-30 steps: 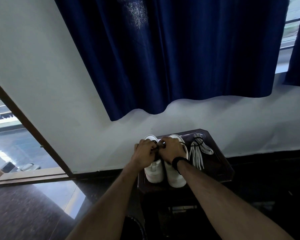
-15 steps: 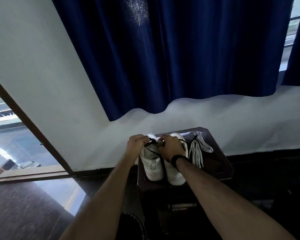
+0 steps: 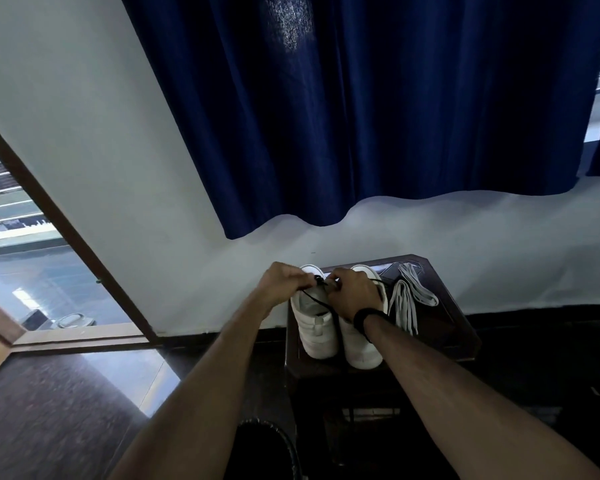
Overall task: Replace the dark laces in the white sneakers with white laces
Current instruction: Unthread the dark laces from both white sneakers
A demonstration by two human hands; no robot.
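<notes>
Over the left sneaker (image 3: 314,323) on the small table (image 3: 465,341), I am pinching the dark lace (image 3: 321,299) with both my left hand (image 3: 284,282) and right hand (image 3: 352,292); since a second ago a loose strand is trailing free, so unthreading is progressing. White laces (image 3: 407,299) are waiting beside the shoes.

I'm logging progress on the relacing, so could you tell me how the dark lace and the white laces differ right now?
The dark lace is thin and pinched by both the left hand and right hand over the left sneaker; the white laces are flat, wider and lie untouched, bundled on the table beside the right sneaker.
</notes>
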